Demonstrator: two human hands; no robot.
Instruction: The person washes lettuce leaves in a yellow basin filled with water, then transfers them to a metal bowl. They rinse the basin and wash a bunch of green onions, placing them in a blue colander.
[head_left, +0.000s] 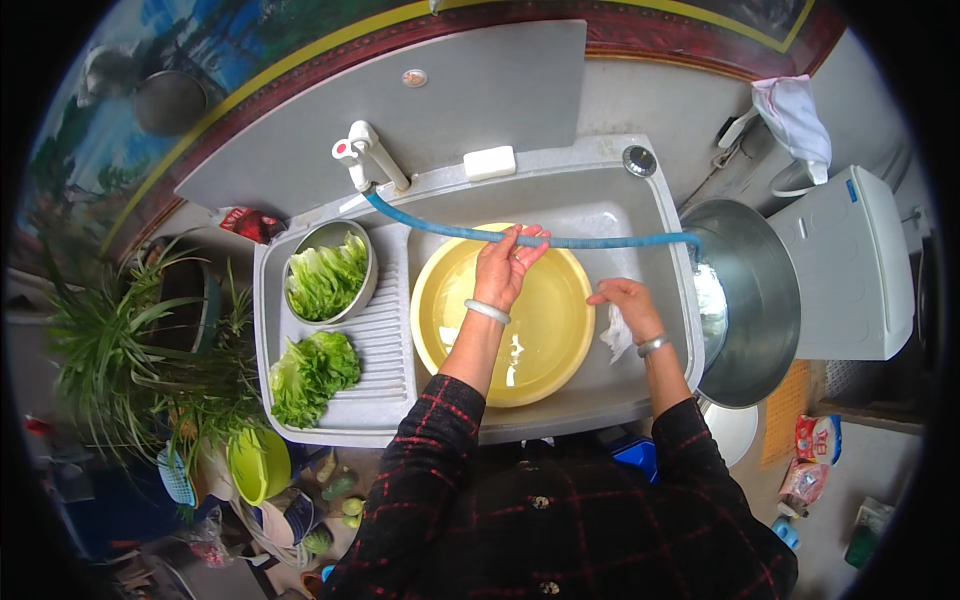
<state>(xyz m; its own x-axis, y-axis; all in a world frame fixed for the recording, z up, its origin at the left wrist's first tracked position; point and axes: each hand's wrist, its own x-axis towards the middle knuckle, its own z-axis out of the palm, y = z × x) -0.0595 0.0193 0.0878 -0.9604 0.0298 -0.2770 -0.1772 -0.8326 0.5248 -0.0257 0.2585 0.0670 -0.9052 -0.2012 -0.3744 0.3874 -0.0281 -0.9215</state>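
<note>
My left hand (510, 266) is at the middle of a blue ribbed hose (435, 226), palm up, with the hose running across the fingers. The hose leads from a white plastic tap (360, 154) to a large metal basin (765, 300) at the right, where water shows. Below my left hand a yellow plastic basin (427, 352) of water stands in the grey sink (694, 330). My right hand (630, 304) is by the yellow basin's right side, over a white cloth or bag (616, 334); whether it grips this is unclear. Lettuce leaves (328, 274) fill a bowl (367, 234) at the left.
More lettuce (315, 379) lies on the ribbed drainboard (379, 345). A white block (490, 163) rests on the sink's back ledge. Potted plants (112, 352) and a green tub (259, 466) stand left, a white appliance (847, 270) right.
</note>
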